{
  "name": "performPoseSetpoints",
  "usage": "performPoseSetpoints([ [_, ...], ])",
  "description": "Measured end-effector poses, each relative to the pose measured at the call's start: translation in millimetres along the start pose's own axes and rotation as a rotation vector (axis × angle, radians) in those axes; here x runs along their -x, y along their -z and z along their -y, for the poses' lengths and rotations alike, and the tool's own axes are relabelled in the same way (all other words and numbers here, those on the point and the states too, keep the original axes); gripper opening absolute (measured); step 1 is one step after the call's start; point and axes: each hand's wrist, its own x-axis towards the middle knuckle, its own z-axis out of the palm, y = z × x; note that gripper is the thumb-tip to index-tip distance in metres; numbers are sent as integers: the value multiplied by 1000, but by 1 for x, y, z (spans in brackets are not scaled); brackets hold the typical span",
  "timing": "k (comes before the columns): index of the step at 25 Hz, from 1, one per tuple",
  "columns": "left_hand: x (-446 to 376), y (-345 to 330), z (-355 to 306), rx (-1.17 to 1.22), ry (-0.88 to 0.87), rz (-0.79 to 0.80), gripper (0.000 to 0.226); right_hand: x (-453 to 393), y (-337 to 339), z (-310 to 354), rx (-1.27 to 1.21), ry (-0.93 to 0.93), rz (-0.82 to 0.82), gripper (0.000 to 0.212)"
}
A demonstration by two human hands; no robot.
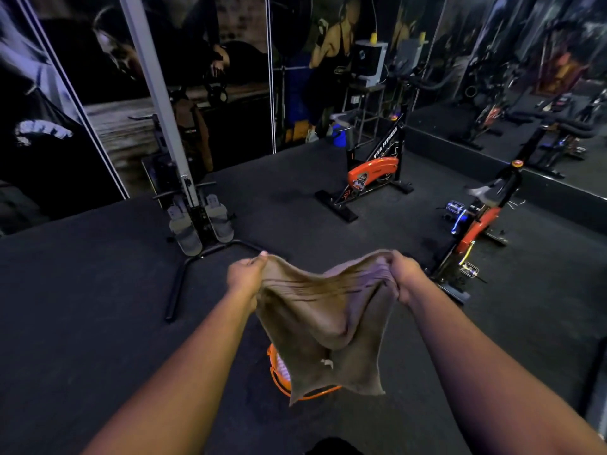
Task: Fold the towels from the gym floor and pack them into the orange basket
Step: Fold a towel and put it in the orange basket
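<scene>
I stand on dark rubber floor (pixel 98 290) in dim light, facing mural walls (pixel 213 77), a mirror (pixel 525 77), a rowing machine (pixel 193 208) and two orange exercise bikes (pixel 371 172).

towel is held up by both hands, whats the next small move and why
Probably bring the left hand and right hand together to fold the towel in half. Each hand pinches a top corner, the cloth hangs open and unfolded, and the orange basket sits below it.

Both hands (pixel 323 277) hold a brown towel (pixel 325 323) stretched above the orange basket (pixel 279 376).
</scene>
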Motion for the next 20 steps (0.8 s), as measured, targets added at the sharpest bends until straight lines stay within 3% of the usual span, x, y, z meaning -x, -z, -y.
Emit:
performPoseSetpoints([
  [3,-5,7,14,-51,107,-100,27,-11,17,-14,117,-64,-31,33],
  [6,10,-18,20,-52,35,63,29,-11,12,-18,602,100,87,39],
  [8,29,-35,20,-130,-84,147,24,-6,8,-11,781,179,105,37],
  [10,46,-45,22,-176,-194,133,16,-7,8,-11,635,172,185,36],
  [12,63,-53,28,-136,-272,107,11,-4,5,-20,334,33,341,35],
  [13,71,-57,29,-113,-294,117,9,-2,2,-24,331,49,415,34],
  [16,90,-67,25,-4,-306,249,7,5,-9,-42,518,437,459,18],
  [19,100,-65,1,56,-348,429,9,6,-17,-57,851,789,588,57],
  [20,101,-63,-11,70,-363,463,10,5,-19,-61,917,829,610,54],
])
